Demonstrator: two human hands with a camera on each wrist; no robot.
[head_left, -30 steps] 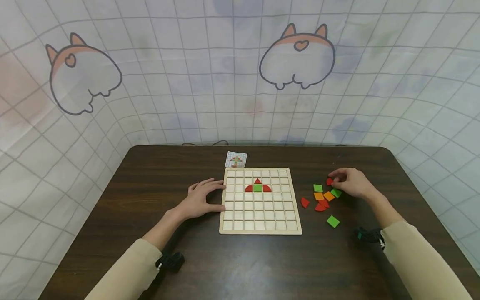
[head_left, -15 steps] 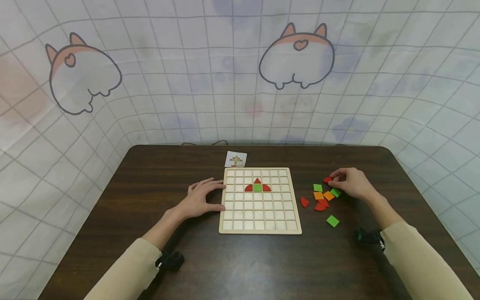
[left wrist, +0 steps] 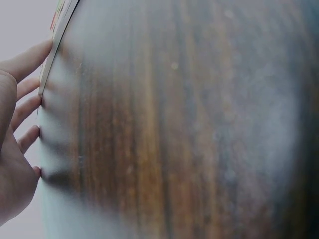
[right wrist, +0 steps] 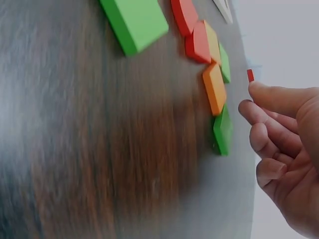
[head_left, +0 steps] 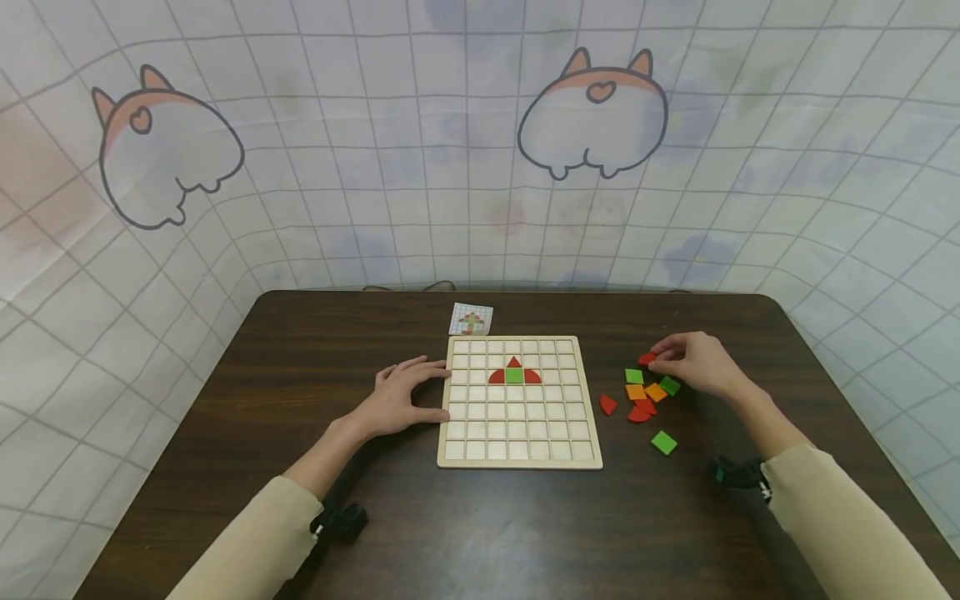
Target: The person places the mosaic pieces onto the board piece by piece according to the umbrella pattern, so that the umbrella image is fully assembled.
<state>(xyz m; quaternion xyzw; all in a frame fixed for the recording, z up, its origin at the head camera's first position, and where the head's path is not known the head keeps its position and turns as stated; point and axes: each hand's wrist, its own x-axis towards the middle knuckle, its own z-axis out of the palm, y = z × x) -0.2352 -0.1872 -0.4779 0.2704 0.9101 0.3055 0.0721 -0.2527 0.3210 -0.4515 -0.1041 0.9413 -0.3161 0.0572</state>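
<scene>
My right hand (head_left: 697,362) pinches a red piece (head_left: 647,359) between thumb and fingertips, just behind the loose pieces. Only a small red end (right wrist: 250,75) of it shows past the thumb in the right wrist view. My left hand (head_left: 401,400) rests at the left edge of a pale wooden grid board (head_left: 517,461), thumb and fingers spread and touching that edge. On the board a green square (head_left: 513,376) sits with a red triangle (head_left: 513,362) above it and a red quarter-round piece on each side.
A small pattern card (head_left: 471,319) lies behind the board. Right of the board are loose pieces: green squares (head_left: 663,442), orange squares (head_left: 635,392) and red quarter-rounds (head_left: 607,404). A dark wooden table (head_left: 480,533) carries everything, with a patterned cloth (head_left: 480,208) behind it.
My right hand has shifted slightly left, and the red piece in its fingertips has moved left with it. My left hand and the board have stayed in place.
</scene>
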